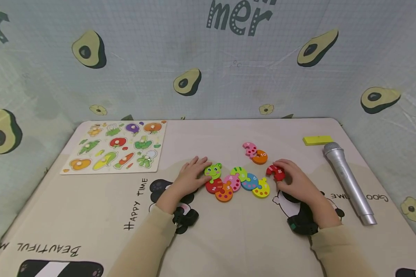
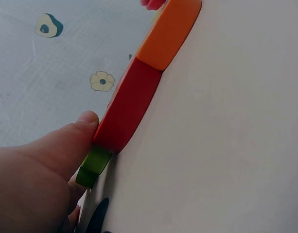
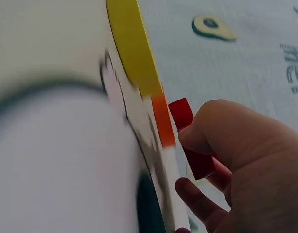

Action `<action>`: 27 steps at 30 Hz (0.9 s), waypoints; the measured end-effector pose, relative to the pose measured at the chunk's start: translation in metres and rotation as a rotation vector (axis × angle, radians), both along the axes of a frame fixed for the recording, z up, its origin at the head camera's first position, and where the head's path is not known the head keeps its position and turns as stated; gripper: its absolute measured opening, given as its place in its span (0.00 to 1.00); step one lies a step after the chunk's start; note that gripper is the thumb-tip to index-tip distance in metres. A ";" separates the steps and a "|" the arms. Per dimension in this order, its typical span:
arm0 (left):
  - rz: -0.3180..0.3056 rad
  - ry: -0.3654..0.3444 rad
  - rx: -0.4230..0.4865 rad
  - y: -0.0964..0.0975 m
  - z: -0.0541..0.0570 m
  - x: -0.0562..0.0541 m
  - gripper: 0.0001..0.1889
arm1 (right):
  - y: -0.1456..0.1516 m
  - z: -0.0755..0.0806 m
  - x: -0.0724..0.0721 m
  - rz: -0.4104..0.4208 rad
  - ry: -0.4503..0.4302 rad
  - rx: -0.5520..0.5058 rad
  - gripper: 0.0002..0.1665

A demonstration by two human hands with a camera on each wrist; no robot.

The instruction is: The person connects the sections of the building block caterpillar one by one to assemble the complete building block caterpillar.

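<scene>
A row of joined wooden caterpillar puzzle pieces (image 1: 232, 182), in several bright colours with numbers, lies mid-table. At its left end is a green smiling head (image 1: 213, 172), followed by a red piece marked 2 (image 2: 129, 104). My left hand (image 1: 188, 179) rests beside the head, its thumb and fingertips touching the left edge. Between thumb and fingers, my right hand (image 1: 298, 182) pinches a red piece marked 8 (image 1: 276, 173), right of the row's yellow end piece (image 1: 261, 188). In the right wrist view that red piece (image 3: 200, 162) appears tilted, near the orange piece (image 3: 162, 121).
Behind the row lie a pink piece (image 1: 250, 149) and an orange piece marked 10 (image 1: 260, 157). A vegetable puzzle board (image 1: 105, 154) sits at the back left. On the right are a silver microphone (image 1: 350, 184) and a yellow block (image 1: 317, 140).
</scene>
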State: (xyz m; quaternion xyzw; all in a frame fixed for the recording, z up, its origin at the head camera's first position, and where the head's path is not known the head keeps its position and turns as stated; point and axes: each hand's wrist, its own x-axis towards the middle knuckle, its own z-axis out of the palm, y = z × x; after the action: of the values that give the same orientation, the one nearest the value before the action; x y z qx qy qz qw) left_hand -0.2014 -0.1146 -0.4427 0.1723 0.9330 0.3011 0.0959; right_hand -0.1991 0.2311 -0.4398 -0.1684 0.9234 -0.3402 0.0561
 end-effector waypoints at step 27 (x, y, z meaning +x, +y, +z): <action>0.002 -0.002 -0.010 0.000 0.000 0.000 0.29 | -0.011 -0.005 0.001 0.119 -0.075 0.053 0.36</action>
State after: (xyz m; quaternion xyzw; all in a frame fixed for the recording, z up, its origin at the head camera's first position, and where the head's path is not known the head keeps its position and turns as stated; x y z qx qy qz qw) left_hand -0.2013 -0.1146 -0.4427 0.1707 0.9345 0.2968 0.0977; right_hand -0.1979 0.2197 -0.4443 -0.2087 0.9177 -0.3179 0.1153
